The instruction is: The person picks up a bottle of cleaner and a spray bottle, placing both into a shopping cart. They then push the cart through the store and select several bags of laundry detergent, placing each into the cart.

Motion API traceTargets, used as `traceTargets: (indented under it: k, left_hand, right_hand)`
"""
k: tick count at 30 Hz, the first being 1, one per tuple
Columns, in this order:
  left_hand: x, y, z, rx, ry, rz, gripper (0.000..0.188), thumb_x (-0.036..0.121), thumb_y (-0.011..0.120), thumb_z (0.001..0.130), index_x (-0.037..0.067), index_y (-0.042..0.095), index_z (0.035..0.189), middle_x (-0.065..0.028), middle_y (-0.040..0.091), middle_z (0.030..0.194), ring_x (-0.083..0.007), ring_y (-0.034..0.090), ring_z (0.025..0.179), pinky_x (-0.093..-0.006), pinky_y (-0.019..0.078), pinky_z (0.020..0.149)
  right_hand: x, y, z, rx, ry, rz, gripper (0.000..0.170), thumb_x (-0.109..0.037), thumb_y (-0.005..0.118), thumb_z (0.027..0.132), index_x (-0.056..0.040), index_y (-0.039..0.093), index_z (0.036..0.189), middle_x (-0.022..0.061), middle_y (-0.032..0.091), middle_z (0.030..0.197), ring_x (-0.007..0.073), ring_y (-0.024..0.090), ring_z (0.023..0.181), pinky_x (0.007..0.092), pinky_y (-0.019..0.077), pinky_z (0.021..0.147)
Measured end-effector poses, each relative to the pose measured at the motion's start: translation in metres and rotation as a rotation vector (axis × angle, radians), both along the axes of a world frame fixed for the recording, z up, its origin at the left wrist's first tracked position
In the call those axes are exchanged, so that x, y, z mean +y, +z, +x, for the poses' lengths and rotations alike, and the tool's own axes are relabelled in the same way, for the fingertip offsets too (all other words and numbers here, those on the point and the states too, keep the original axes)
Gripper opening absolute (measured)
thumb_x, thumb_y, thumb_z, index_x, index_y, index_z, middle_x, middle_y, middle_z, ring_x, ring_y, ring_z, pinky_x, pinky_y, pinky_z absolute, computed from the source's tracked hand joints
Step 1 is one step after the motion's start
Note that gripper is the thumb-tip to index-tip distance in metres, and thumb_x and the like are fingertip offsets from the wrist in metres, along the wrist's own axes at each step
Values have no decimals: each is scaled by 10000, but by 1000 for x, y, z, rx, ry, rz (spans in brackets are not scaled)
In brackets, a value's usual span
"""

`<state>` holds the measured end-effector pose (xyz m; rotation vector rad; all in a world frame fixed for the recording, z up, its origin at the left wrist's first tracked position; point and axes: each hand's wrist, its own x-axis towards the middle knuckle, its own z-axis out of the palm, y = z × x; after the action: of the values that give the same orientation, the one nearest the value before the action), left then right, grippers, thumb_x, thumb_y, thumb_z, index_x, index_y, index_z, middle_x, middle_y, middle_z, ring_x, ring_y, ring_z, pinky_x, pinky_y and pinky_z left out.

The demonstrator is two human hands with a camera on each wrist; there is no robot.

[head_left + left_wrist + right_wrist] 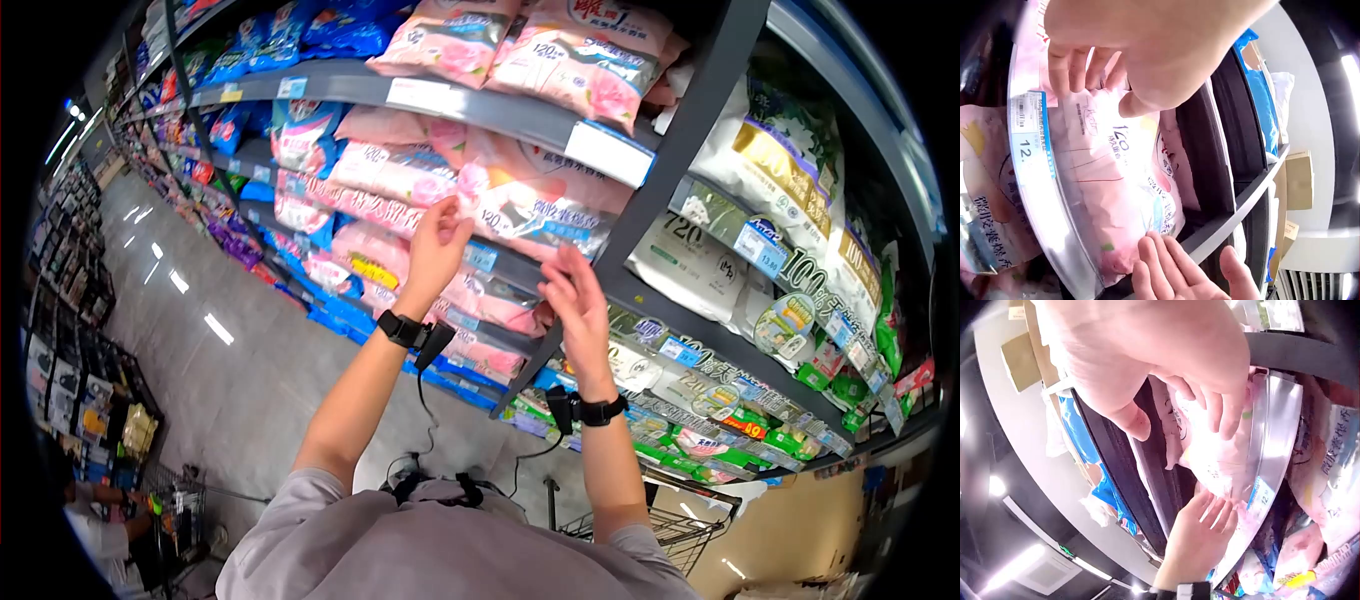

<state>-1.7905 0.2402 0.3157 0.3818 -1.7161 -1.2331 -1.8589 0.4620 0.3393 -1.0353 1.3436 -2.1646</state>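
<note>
A plump pink bag [540,185] printed with "120" lies on a middle shelf in front of both hands. In the head view my left hand [441,245] is at the bag's left part, fingers loosely bent. The left wrist view shows that hand [1160,50] over one end of the pink bag [1110,181], fingertips right at its surface. My right hand [578,310] is by the bag's lower right end, fingers slightly spread. In the right wrist view its fingers [1230,415] overlap the near end of the bag [1210,450]. Neither hand is curled round anything.
More pink bags [445,40] fill the shelf above, and others lie below. A dark upright post [690,130] divides them from white packs [690,270] at right. Price tags line the shelf edge [340,85]. A wire cart [650,520] stands near the right arm.
</note>
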Motion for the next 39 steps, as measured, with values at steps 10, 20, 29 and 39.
traceTargets:
  k: [10,20,29,39]
  left_hand:
    - [-23,11,3,-74,35,-456,685,194,779,712,-24,463,1279,-183,563,1096,-267,579,961,-341,480,842]
    - [-41,13,-5,-54,-30,-541,616,136,769,677,-6,489,1206,-176,595,1125,-368,577,942,-434,482,769]
    - [-57,33,-1,-290,-242,-464,610,219,763,704,-28,446,1163,-219,609,1036,-404,597,919,-450,492,742]
    - [-67,50,-17,-348,-306,-466,623,367,846,560,-9,571,973,-170,633,909,-356,618,901,-426,504,740]
  right_hand:
    - [-25,-19,26,-229,-236,52,554,-67,585,903,-5,319,1385,152,396,1366,254,579,1104,335,514,847]
    - [-53,-18,42,-536,-281,-185,509,-89,499,931,5,311,1395,142,422,1418,265,604,1070,361,515,837]
    - [-40,-3,31,-713,-110,-280,422,-146,503,926,76,439,1280,200,557,1272,190,677,866,279,553,699]
    - [-53,24,41,-869,-92,-250,513,-275,507,925,82,424,1284,232,460,1364,227,662,817,384,530,791]
